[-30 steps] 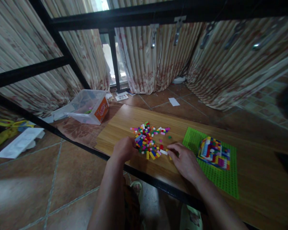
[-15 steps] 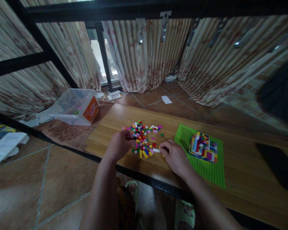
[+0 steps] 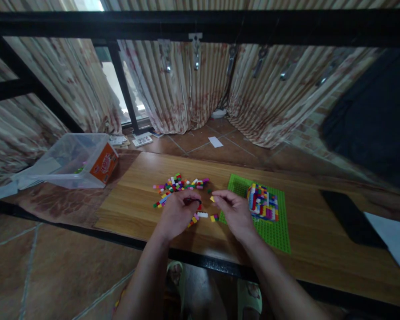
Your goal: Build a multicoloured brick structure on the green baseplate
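Observation:
My left hand (image 3: 179, 214) is closed over the loose toy bricks (image 3: 175, 181), its fingertips pinched on what looks like a small dark brick (image 3: 199, 202). Between the thumb and fingers of my right hand (image 3: 236, 212) is a yellow toy brick (image 3: 212, 198). Below the hands, on the wooden table, lie a white brick (image 3: 202, 214) and a small yellow and purple cluster (image 3: 214, 218). A multicoloured brick structure (image 3: 263, 203) stands on the green baseplate (image 3: 276, 238), just right of my right hand. My left hand hides part of the pile.
A clear plastic box (image 3: 66, 180) with an orange label stands beyond the table's left end. A dark flat object (image 3: 351, 218) and a white sheet (image 3: 391, 235) lie at the right. A black metal bar (image 3: 200, 27) with hanging clips crosses above the table (image 3: 126, 195).
My view has swung to the right. Both hands have come closer together, the left moving away from the pile's left side. The yellow brick now shows raised in my right fingertips.

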`<action>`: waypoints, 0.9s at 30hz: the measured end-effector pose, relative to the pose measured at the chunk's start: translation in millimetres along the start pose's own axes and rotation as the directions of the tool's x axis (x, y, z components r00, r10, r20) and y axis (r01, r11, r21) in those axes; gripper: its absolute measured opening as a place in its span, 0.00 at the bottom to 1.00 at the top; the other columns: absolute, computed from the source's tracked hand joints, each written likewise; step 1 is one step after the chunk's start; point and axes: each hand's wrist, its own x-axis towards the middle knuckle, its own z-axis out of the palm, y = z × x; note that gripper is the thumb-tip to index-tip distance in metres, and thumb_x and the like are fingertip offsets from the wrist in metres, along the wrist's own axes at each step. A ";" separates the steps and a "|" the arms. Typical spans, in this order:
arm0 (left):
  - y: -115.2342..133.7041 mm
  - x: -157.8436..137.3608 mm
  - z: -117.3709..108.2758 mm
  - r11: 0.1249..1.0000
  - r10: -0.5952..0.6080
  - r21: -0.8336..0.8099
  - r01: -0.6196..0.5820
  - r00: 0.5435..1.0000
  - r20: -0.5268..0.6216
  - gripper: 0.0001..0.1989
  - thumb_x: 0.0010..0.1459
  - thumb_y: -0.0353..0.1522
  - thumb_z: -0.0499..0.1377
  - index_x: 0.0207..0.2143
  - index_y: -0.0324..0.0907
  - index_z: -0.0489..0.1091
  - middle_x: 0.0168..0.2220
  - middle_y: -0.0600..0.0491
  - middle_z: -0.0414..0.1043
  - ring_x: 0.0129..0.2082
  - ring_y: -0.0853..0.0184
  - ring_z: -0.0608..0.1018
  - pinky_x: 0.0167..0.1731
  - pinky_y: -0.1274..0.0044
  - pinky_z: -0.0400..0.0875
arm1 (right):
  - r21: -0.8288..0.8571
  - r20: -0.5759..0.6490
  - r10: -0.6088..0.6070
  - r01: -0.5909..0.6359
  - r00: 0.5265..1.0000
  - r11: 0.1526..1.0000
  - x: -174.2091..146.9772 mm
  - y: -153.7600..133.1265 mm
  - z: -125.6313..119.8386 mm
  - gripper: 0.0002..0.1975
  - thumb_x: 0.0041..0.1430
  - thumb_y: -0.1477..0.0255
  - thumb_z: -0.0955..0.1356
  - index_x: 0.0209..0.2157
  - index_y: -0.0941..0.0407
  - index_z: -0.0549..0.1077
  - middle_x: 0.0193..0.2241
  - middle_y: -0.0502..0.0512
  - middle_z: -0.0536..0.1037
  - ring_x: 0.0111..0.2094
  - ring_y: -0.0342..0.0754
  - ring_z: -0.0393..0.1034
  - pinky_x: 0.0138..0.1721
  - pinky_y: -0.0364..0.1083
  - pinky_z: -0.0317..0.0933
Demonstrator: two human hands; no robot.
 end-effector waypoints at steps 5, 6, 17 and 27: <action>1.4 2.3 14.0 0.994 0.008 -0.113 -0.009 1.000 -0.006 0.09 0.51 0.28 0.59 0.37 0.38 0.73 0.35 0.51 0.75 0.34 0.67 0.76 0.35 0.76 0.70 | 0.198 -0.051 0.055 -0.044 0.997 0.979 -1.4 -8.7 4.0 0.09 0.50 0.65 0.72 0.32 0.54 0.79 0.25 0.49 0.79 0.27 0.45 0.73 0.32 0.45 0.66; 1.4 2.7 16.1 0.991 0.009 -0.134 -0.011 1.000 -0.012 0.11 0.51 0.28 0.59 0.40 0.37 0.72 0.35 0.50 0.75 0.35 0.67 0.76 0.36 0.76 0.70 | 0.207 -0.051 0.059 -0.047 0.997 0.977 -2.0 -9.9 4.3 0.09 0.49 0.65 0.72 0.31 0.54 0.79 0.25 0.50 0.79 0.27 0.45 0.73 0.32 0.45 0.66; 5.3 1.8 23.1 0.972 0.006 -0.236 -0.006 1.000 -0.003 0.16 0.52 0.27 0.61 0.45 0.38 0.68 0.33 0.53 0.73 0.33 0.69 0.76 0.34 0.78 0.70 | 0.193 -0.064 0.040 -0.027 0.997 0.981 -3.4 -13.0 3.3 0.06 0.48 0.68 0.72 0.29 0.53 0.80 0.23 0.49 0.80 0.26 0.45 0.72 0.32 0.45 0.66; 5.5 0.8 26.1 0.954 -0.033 -0.298 0.020 0.999 -0.037 0.14 0.50 0.26 0.61 0.42 0.37 0.69 0.33 0.52 0.74 0.31 0.69 0.77 0.32 0.77 0.71 | 0.179 -0.101 0.035 -0.017 0.994 0.984 -6.8 -10.0 6.5 0.05 0.48 0.68 0.73 0.29 0.53 0.81 0.24 0.50 0.81 0.26 0.45 0.72 0.31 0.45 0.66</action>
